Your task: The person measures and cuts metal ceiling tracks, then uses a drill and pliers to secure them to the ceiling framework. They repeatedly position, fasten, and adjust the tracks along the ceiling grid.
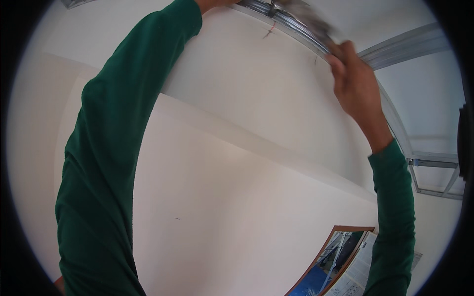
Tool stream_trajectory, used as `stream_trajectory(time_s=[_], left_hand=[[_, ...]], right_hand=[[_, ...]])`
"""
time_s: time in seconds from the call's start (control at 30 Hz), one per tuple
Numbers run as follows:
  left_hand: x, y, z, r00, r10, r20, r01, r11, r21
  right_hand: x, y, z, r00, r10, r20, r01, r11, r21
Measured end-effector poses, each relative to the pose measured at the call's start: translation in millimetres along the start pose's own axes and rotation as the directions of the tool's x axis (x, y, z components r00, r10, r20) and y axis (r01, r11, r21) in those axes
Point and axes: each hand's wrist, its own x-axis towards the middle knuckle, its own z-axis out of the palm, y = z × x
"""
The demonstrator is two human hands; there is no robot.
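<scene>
Both my arms, in green sleeves, reach up toward a metal channel (295,28) along the top of the white wall. My right hand (356,81) is closed around the brownish handle of a tool (316,24). Motion smears the tool's grey-brown far part, so its kind does not show. It crosses in front of the channel. Only the wrist edge of my left hand (213,4) shows, beside the channel's left end; its fingers are cut off by the upper edge. A dark clip-like piece (272,9) sits on the channel.
A pale ledge (256,140) runs slantwise across the wall. More metal framing (407,47) extends at the upper right, above part of a ladder-like metal frame (437,160). Low on the right hangs a brown-framed mirror (332,264), with a printed sheet (353,271) beside it.
</scene>
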Motion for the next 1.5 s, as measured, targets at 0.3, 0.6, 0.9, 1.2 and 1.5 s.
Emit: stream_trajectory(time_s=[0.3, 0.6, 0.9, 1.2, 1.5], left_hand=[[14, -4, -1, 0.996, 0.025, 0.089, -0.035, 0.992, 0.122], [18, 4, 5, 0.993, 0.039, 0.108, -0.058, 0.982, 0.177], [24, 7, 0, 0.995, -0.009, 0.104, -0.007, 0.989, 0.146], [26, 7, -10, 0.990, 0.015, 0.143, -0.040, 0.985, 0.168], [18, 66, -15, 0.968, -0.220, 0.121, 0.233, 0.967, -0.101]], right_hand=[[-11, 15, -3, 0.992, -0.104, -0.068, 0.103, 0.994, -0.024], [-11, 2, 3, 0.990, 0.042, 0.138, -0.018, 0.985, -0.171], [0, 14, 6, 0.994, 0.036, 0.099, -0.013, 0.975, -0.220], [15, 9, 14, 0.992, 0.059, 0.116, -0.021, 0.952, -0.307], [-31, 19, 22, 0.991, -0.135, 0.025, 0.137, 0.965, -0.224]])
